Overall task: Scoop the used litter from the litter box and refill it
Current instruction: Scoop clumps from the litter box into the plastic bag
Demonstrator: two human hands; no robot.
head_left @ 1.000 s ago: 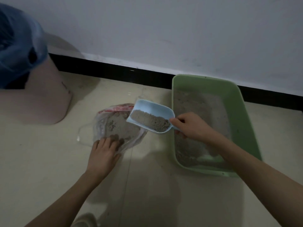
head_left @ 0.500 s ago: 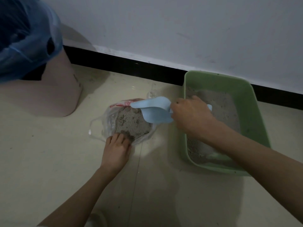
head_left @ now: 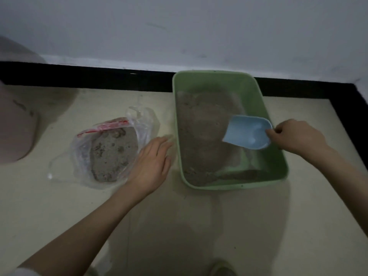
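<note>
over the litter box (head_left: pixel 277 156), right hand (head_left: pixel 294 137) holds scoop (head_left: pixel 249 134).

Cream floor (head_left: pixel 199 226) carries green litter box (head_left: pixel 256 100), clear plastic bag (head_left: pixel 139 118) of litter beside it, and pinkish bin (head_left: pixel 16 126) far left.

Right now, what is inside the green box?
The green box holds grey-brown litter, heaped on its left side. The empty blue scoop, held by the right hand, is over the right side. The floor under the litter is hidden.
</note>
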